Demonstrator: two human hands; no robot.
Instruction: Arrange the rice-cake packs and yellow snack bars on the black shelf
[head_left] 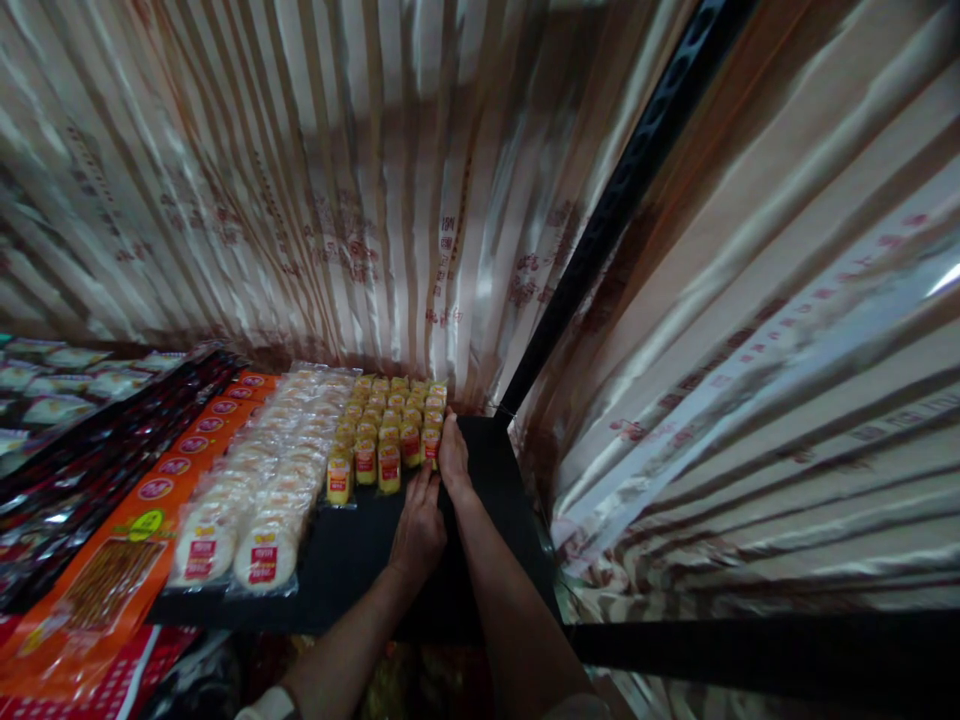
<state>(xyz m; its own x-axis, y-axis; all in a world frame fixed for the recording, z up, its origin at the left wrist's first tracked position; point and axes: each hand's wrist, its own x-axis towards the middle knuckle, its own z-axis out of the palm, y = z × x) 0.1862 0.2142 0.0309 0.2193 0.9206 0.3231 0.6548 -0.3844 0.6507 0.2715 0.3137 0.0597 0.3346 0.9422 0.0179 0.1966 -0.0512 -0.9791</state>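
**Left hand (420, 520) and right hand (453, 458) up against small yellow plastic-wrapped packs with red labels (389, 465)**

So the left fingertips touch the front pack of the rightmost row, fingers close together; can't tell if they're pinching it. The right hand lies flat and unclosed along that row's outer side. The packs stand in neat rows on a flat black shelf (345, 570). Just left: round white crackers in clear wrappers (262, 555), then long bright-orange packets (142, 525). A pale striped curtain (405, 200) hangs behind (reddish characters printed on it, kinda blurry).
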